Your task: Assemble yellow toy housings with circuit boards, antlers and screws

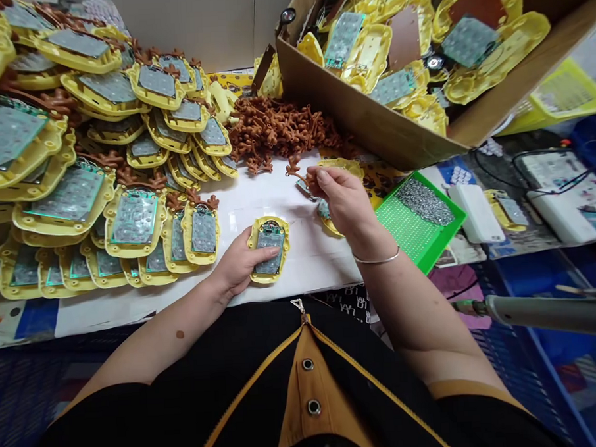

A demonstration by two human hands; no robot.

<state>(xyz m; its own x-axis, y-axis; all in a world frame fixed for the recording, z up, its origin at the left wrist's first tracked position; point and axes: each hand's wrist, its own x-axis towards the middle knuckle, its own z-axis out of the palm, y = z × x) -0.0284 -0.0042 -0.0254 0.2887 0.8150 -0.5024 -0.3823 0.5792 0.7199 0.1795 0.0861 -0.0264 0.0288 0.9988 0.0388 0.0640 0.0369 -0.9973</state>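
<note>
My left hand [238, 262] is closed around a yellow plastic shell with a circuit board [270, 248], its thumb lying across the board. My right hand [344, 198] pinches a small brown antler-shaped plastic part [294, 167] by its thin end, above the white work surface [238, 203]. Just beyond it lies a heap of similar brown parts [284, 125]. Under my right hand, another yellow shell [332, 227] is partly hidden. To the left, many yellow shells with boards [134, 214] stand stacked in rows, several with brown parts at their tops.
A cardboard box [373, 125] full of yellow shells, boards and brown sheets stands at the back right. A green tray [402, 235] with small metal pieces sits right of my right hand. Beyond it lie a white device [475, 212] and cables. A grey metal bar [543, 311] juts in at right.
</note>
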